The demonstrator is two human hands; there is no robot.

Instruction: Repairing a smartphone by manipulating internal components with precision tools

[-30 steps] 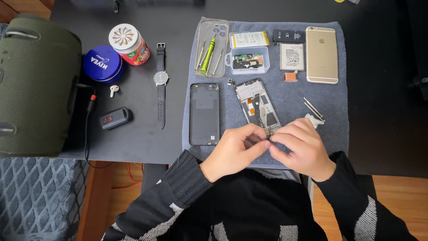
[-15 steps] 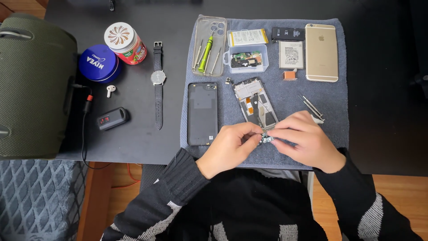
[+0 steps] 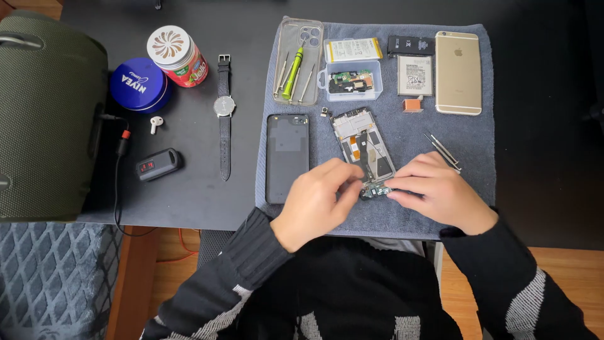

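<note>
Opened phone chassis (image 3: 365,148): on grey towel (image 3: 402,214), long axis 11-to-5 | small circuit board (image 3: 376,191): at its 5 o'clock end | left hand (image 3: 318,203) at 9, right hand (image 3: 440,192) at 3: both grips narrow, pinching board, equally near

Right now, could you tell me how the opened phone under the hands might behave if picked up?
The opened phone is probably stiff and light, being a thin flat frame. Its exposed boards and ribbon look fragile. It likely won't slide easily on the grey towel.
</note>
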